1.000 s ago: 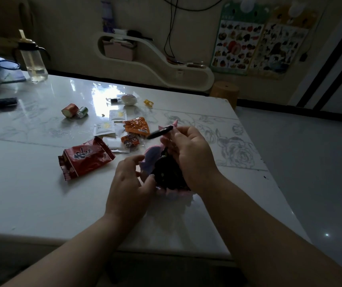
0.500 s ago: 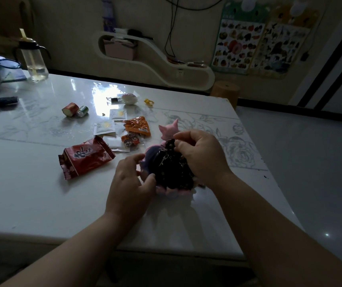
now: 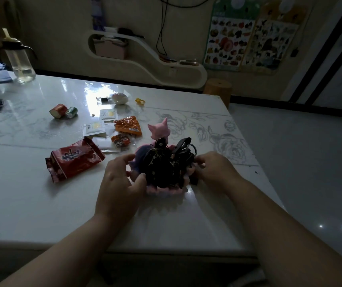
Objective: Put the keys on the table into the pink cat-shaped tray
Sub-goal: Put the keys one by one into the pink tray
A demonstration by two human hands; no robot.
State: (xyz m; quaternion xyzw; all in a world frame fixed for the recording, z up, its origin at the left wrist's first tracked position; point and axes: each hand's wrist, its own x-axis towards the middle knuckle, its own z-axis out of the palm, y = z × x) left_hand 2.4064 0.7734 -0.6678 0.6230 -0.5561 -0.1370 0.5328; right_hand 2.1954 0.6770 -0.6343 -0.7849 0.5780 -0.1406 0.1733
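Note:
The pink cat-shaped tray [image 3: 159, 129] stands on the white table [image 3: 41, 193], its cat head rising at the back. A dark bunch of keys [image 3: 166, 164] with black straps and a ring lies heaped in its dish. My left hand [image 3: 120, 183] grips the tray's left rim, thumb against the keys. My right hand [image 3: 213, 166] rests at the tray's right side, fingertips on the straps and the rim. The dish's floor is hidden under the keys.
A red snack bag [image 3: 72, 160], orange packets [image 3: 127, 126], white sachets [image 3: 94, 128] and two small cans [image 3: 63, 110] lie left and behind the tray. A water bottle [image 3: 19, 59] stands far left. The table's right edge [image 3: 265, 168] is close to my right hand.
My right hand has come down from above the tray, where it held a black key, to the tray's right side. The bunch now lies in the dish. My left hand stayed on the rim.

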